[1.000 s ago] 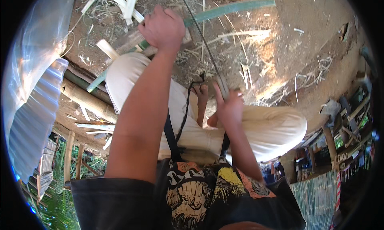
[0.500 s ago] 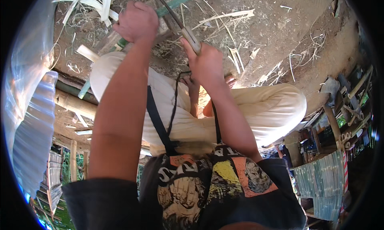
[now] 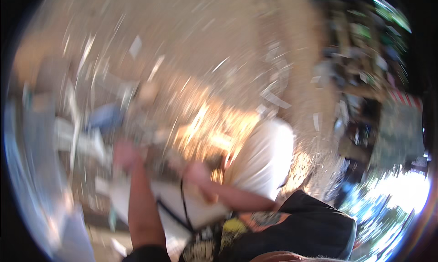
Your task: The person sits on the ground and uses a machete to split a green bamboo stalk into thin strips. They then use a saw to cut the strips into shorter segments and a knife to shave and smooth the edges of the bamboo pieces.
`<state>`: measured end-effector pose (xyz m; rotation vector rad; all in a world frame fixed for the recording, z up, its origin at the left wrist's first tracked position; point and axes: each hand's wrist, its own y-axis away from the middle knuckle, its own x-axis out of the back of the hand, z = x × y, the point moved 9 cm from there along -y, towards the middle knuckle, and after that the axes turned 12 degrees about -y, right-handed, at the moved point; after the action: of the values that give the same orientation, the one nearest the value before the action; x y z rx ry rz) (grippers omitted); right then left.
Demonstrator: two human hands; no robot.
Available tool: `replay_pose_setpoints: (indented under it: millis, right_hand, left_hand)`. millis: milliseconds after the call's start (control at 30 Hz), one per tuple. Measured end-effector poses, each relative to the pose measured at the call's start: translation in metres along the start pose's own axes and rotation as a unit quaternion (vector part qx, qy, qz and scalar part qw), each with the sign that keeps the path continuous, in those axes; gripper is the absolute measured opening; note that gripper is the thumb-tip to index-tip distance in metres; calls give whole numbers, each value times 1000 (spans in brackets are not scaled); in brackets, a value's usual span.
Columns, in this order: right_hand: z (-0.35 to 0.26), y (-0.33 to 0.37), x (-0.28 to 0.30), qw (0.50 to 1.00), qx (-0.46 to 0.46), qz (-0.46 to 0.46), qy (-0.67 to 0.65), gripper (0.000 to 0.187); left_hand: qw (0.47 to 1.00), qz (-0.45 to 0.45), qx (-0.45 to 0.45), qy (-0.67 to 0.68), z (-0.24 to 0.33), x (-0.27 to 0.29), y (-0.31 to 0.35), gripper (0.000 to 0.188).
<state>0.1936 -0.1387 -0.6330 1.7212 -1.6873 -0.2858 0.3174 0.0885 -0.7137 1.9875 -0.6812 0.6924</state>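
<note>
Blurred in the frame, a worker's right hand [image 3: 197, 174] clasps a pale knife handle [image 3: 176, 161] angled toward the left hand [image 3: 127, 155], whose grip cannot be made out, just beyond cream trousers [image 3: 260, 159] on strip-strewn dirt ground [image 3: 228, 29].

Gap between left hand [image 3: 125, 155] and right hand [image 3: 197, 174], contents blurred. Ahead of both, broad ground [image 3: 219, 31] passable, pale scraps [image 3: 135, 46] scattered. Blurred blue object [image 3: 106, 117] just ahead of left hand; pale strips [image 3: 83, 142] crowd its left. Right knee [image 3: 269, 148] blocks way right of right hand; left leg [image 3: 119, 196] behind both.
</note>
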Motion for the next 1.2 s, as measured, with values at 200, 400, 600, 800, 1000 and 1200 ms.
replay_pose_setpoints:
  millis: [200, 400, 600, 800, 1000, 1200]
  right_hand:
    - [-15, -22, 31, 952, 156, 151, 216, 44]
    - [21, -35, 35, 903, 175, 135, 368, 28]
    - [51, -49, 39, 953, 77, 121, 268, 33]
    - [62, -53, 19, 979, 81, 37, 185, 35]
    - [45, -33, 31, 980, 69, -7, 188, 33]
    - [30, -28, 53, 977, 130, 14, 171, 32]
  left_hand:
    - [961, 181, 74, 194, -31, -6, -3, 44]
    - [844, 527, -54, -86, -2, -11, -9, 31]
    - [839, 518, -89, -139, 11, -5, -11, 30]
    - [895, 417, -136, -84, 30, 10, 16, 31]
    - [924, 347, -158, -20, 21, 19, 30, 33]
    - [923, 313, -209, 73, 15, 57, 55, 35]
